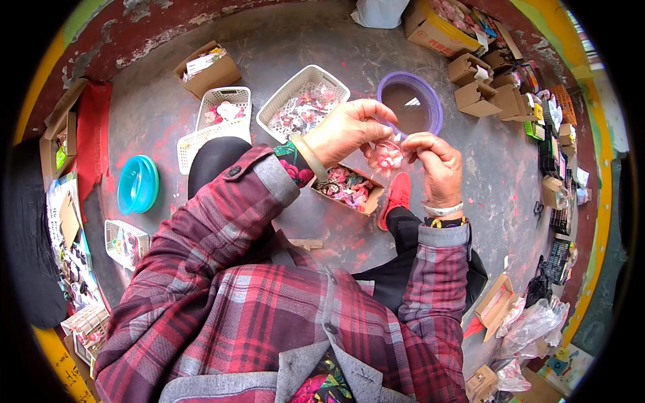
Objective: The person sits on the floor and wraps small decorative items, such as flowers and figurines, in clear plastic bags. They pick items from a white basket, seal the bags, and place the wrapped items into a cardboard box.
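Between my two hands is a pink flower ornament (384,157) with rounded petals, raised above a small cardboard box (370,202) of colourful pieces. My left hand (346,131) pinches the ornament from its far left side, with thumb and forefinger bent over it. Close to the ornament's right edge, the fingers of my right hand (438,168) are pressed together. What lies in that pinch is too small to make out. A whitish bit shows between the fingertips of both hands.
Beyond my hands stand a white basket (264,115) of small pieces and a purple basin (438,113). Two smaller white baskets (205,142) and teal basins (149,185) are at left. Cardboard boxes (476,99) line the right wall, with plastic bags (534,329) nearer. My red shoe (398,195) is beside the small box.
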`<state>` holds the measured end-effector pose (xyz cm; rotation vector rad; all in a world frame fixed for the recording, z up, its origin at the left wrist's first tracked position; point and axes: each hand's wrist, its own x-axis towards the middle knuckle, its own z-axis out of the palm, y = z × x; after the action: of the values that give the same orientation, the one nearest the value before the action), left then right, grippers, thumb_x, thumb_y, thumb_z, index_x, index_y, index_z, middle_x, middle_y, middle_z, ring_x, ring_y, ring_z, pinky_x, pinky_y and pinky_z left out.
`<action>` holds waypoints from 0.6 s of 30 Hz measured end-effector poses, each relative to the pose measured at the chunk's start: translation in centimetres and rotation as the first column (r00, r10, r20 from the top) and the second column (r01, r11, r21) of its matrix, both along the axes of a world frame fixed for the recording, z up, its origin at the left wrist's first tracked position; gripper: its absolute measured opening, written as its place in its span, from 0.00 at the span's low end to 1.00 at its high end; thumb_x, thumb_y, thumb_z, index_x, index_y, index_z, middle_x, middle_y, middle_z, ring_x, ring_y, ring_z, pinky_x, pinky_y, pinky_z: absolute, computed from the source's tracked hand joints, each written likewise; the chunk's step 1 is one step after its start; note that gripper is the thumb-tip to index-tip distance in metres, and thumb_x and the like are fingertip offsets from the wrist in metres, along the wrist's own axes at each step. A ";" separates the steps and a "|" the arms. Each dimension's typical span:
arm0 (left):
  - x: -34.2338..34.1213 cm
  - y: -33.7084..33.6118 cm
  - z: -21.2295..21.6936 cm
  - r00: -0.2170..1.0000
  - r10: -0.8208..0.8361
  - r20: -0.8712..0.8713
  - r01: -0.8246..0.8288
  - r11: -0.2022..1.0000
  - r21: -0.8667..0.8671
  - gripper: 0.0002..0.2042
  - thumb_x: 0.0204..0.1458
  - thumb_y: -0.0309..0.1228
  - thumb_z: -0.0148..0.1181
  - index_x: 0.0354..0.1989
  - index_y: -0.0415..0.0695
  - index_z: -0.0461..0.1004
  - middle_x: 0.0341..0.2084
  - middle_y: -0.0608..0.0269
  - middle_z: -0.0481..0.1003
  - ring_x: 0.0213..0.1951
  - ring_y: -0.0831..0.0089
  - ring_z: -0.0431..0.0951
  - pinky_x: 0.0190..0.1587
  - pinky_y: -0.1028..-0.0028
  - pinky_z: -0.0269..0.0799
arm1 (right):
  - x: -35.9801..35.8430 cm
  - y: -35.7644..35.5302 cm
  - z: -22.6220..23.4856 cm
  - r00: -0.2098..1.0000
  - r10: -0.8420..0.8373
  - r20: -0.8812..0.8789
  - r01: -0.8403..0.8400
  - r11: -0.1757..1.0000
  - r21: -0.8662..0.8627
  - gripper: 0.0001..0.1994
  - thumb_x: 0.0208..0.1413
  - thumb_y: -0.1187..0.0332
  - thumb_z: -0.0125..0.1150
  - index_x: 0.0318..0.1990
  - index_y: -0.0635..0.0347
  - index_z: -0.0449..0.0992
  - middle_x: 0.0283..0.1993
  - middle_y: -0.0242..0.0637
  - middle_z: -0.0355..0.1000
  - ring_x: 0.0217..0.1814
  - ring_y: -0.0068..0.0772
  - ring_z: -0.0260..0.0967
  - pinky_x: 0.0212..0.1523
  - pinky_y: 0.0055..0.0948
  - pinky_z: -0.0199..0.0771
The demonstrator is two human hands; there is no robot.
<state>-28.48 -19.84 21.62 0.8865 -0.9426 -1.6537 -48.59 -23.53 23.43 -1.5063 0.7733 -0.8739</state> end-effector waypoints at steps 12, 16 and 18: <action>-0.8 0.4 0.4 0.998 -0.029 0.051 0.032 0.997 -0.067 0.10 0.55 0.26 0.51 0.43 0.36 0.66 0.34 0.59 0.74 0.34 0.75 0.76 0.36 0.78 0.75 | 0.7 0.4 -0.1 0.995 -0.095 -0.025 0.097 0.981 0.169 0.05 0.48 0.75 0.63 0.32 0.65 0.76 0.30 0.27 0.71 0.32 0.16 0.65 0.34 0.16 0.64; -1.1 0.4 -0.3 0.998 -0.065 0.015 0.066 0.992 -0.107 0.09 0.53 0.25 0.55 0.40 0.35 0.68 0.33 0.59 0.75 0.34 0.74 0.77 0.38 0.77 0.74 | 1.0 0.6 -0.1 0.989 -0.098 -0.113 0.102 0.994 0.035 0.03 0.49 0.76 0.61 0.30 0.66 0.75 0.28 0.28 0.71 0.31 0.17 0.66 0.33 0.16 0.65; -0.9 0.3 -0.3 0.990 -0.103 0.092 0.109 0.991 -0.072 0.08 0.52 0.25 0.56 0.38 0.34 0.69 0.31 0.60 0.75 0.34 0.75 0.76 0.39 0.77 0.74 | 1.2 0.8 0.3 0.988 -0.078 -0.132 0.080 0.997 0.010 0.03 0.49 0.76 0.61 0.28 0.66 0.75 0.27 0.28 0.71 0.30 0.17 0.66 0.32 0.17 0.66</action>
<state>-29.33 -19.58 21.35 0.8755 -1.1236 -1.6673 -47.42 -22.70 23.71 -1.5401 0.9396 -0.8316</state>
